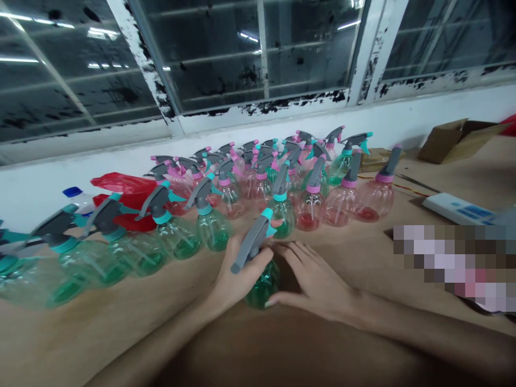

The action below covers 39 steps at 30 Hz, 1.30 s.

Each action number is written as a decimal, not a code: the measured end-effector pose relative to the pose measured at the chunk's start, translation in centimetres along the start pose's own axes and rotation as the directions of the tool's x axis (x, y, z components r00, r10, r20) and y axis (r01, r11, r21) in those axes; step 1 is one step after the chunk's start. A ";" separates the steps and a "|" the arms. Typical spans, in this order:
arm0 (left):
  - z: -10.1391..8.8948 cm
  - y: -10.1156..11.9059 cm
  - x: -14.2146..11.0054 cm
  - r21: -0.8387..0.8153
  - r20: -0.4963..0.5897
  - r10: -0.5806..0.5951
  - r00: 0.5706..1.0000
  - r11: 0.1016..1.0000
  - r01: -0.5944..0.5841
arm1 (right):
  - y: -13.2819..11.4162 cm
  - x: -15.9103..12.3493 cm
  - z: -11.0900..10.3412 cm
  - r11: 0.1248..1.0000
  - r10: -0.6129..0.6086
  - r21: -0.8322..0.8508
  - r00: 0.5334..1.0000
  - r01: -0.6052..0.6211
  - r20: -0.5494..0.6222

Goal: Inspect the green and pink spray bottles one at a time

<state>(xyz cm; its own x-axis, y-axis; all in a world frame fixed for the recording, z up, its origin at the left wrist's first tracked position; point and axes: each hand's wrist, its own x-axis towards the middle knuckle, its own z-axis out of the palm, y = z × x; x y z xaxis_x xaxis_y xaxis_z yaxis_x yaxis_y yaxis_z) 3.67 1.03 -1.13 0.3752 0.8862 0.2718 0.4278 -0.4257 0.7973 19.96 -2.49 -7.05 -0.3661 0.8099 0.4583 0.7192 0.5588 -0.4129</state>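
1. The left hand [239,274] curls its fingers round the upper part of a green spray bottle [264,287], thumb across the front below the grey trigger head [252,242].
2. The right hand [316,274] is loosely spread and grips nothing, its thumb at the bottle's lower side; whether it touches, I cannot tell.
3. The held bottle is in front of the person, low over the brown tabletop [358,255].
4. Green-bodied bottles [179,236] line the left; pink-bodied bottles [310,212] stand beyond the hands.
5. Farther out are a red plastic bag [124,185], a white device [459,209] and an open cardboard box [443,148].
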 end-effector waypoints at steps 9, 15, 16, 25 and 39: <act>-0.7 -0.2 0.7 -0.103 0.072 0.013 0.997 0.995 -0.006 | 6.0 -1.7 1.2 0.999 -0.020 0.049 0.983 0.011 0.183; -0.7 -0.4 0.5 -0.063 0.065 -0.035 0.997 0.997 0.039 | 6.6 -2.1 2.0 0.998 -0.041 0.050 0.983 0.032 0.180; -0.7 -0.4 0.5 -0.073 0.069 -0.019 0.997 0.997 0.024 | 6.7 -2.1 2.0 0.998 -0.041 0.054 0.982 0.032 0.184; -0.7 -0.2 0.6 -0.130 0.098 0.028 0.995 0.991 -0.015 | 6.9 -2.2 1.8 0.999 -0.031 0.045 0.969 0.021 0.246; -0.9 -0.4 0.6 -0.074 0.017 -0.023 1.000 0.997 0.025 | 6.8 -2.2 1.4 0.999 -0.019 0.041 0.964 0.008 0.266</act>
<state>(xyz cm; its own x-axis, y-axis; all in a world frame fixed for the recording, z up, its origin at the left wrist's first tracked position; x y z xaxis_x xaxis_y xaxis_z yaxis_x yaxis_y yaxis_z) 3.01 1.89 -0.81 0.3791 0.8926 0.2438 0.3746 -0.3890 0.8417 24.82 -0.29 -11.96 -0.5235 0.8177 0.2396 0.6914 0.5720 -0.4414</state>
